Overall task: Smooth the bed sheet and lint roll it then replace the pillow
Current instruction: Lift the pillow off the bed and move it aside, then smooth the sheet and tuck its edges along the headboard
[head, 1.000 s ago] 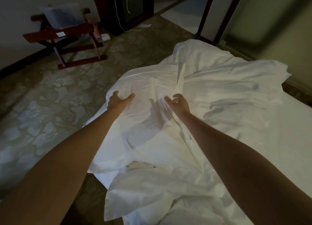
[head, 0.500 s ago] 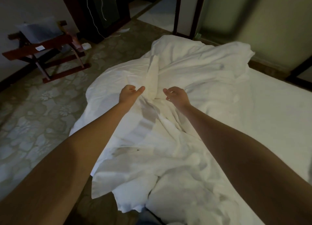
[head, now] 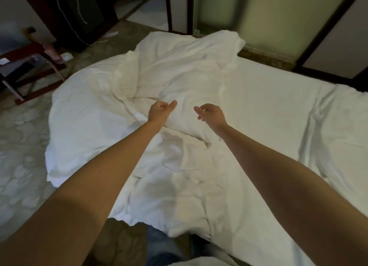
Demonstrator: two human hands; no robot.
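left hand [head: 160, 111]: arm stretched out over the middle of the bed [head: 278, 106], fingers curled into the palm, thumb sticking out to the right; sits right on a raised fold, cannot tell if any cloth is caught inside
right hand [head: 211, 113]: just beside the left one, small gap between them, low over the cloth; fingers loosely bent, thumb and forefinger pointing left, nothing held
bed sheet [head: 179, 76]: white, heaped and creased over the bed's left half, with a thick ridge running from the far edge toward the left hand
sheet, left edge: spills off the bed's left edge onto the floor [head: 23, 136]
sheet, near edge: crumpled folds hang over the near edge by the person's leg [head: 161, 245], blue denim
bed, right half: white cover lies flatter, a few long wrinkles toward the right edge
floor: pale flower pattern, dim light
wooden rack [head: 29, 66]: dark red-brown, on the floor off the bed's far-left corner, well apart from the sheet
white scrap [head: 66, 56]: on the floor just beside the rack
dark cabinet [head: 79, 16]: beyond the rack, thin white cord [head: 65, 16] hanging down its front
focus: soft, motion blur at the frame edges
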